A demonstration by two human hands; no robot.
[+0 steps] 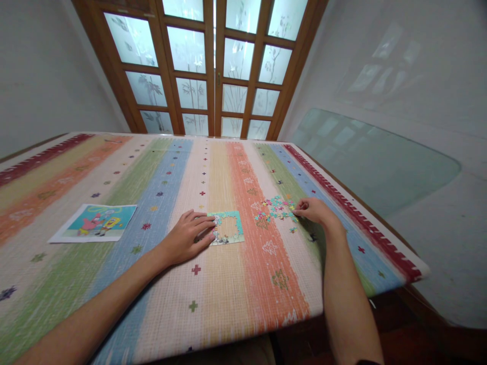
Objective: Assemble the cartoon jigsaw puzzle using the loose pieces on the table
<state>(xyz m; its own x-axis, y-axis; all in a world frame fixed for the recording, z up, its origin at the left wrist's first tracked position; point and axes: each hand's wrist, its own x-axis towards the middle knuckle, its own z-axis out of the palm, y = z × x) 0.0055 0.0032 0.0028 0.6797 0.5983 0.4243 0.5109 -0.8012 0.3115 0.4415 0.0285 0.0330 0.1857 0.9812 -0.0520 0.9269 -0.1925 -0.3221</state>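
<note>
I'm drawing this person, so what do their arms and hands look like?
The left hand and right hand wear no gloves, and no rings show. The left forearm and right forearm are bare. Something dark shows by the right forearm at the bottom edge; I can't tell if it's a sleeve or band.

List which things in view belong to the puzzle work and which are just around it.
Puzzle work:
puzzle board, under the left hand's fingertips
loose pieces, at the right hand
printed cartoon picture, probably a reference

Just around it:
striped tablecloth
wooden doors
</note>
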